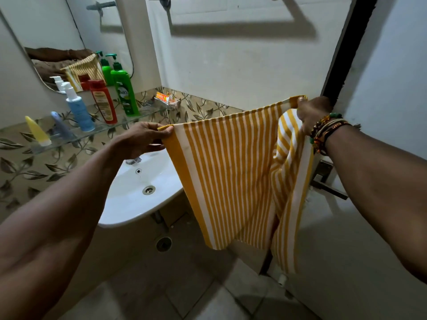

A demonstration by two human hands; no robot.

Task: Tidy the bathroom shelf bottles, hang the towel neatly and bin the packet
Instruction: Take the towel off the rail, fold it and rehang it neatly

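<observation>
Left hand [143, 137] and right hand [312, 114] each hold a grip clamped on the striped towel's [231, 172] top corners; a packet [164, 97] lies in the wall rack [176, 104].

bottles [101, 100] on shelf [129, 120], left of towel [231, 176]

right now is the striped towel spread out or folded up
Mostly spread: left hand and right hand hold the towel by its top corners, though its right side doubles back loosely.
</observation>
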